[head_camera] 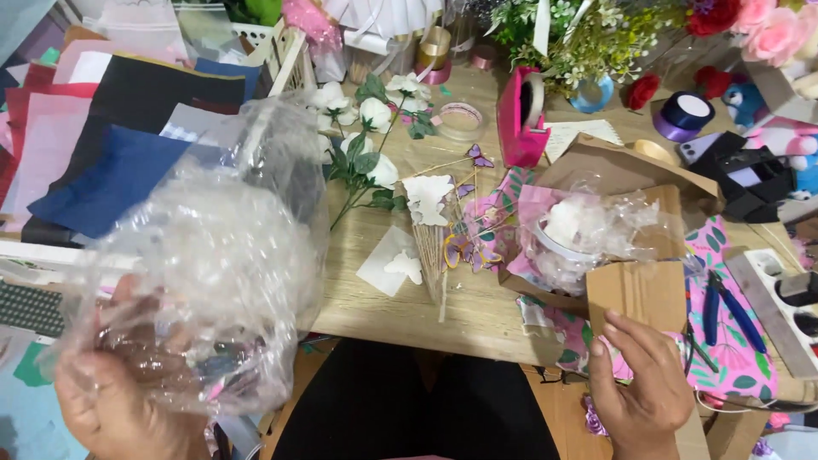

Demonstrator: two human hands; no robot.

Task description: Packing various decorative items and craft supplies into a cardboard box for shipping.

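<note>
Head view: nearest on the left, the left hand [111, 400] has its grip clamped on a bundle of crumpled clear plastic wrap [204, 281], held up above the counter's [400, 311] near edge. On the right, the right hand [639, 383] pinches the near flap of a brown cardboard box [635, 290], thumb and fingers closed on the card. Inside the box sits more clear wrap around something white [567, 226]. Just right of the box, blue-handled pliers [724, 307] lie on a pink floral sheet [737, 358]. Left of the box, wooden skewers with purple paper butterflies [464, 230] lie by white artificial roses [371, 140]. Farther off stand a pink tape dispenser [521, 115] and a purple ribbon spool [683, 115]. Stacked coloured fabric sheets [111, 128] fill the far left.
</note>
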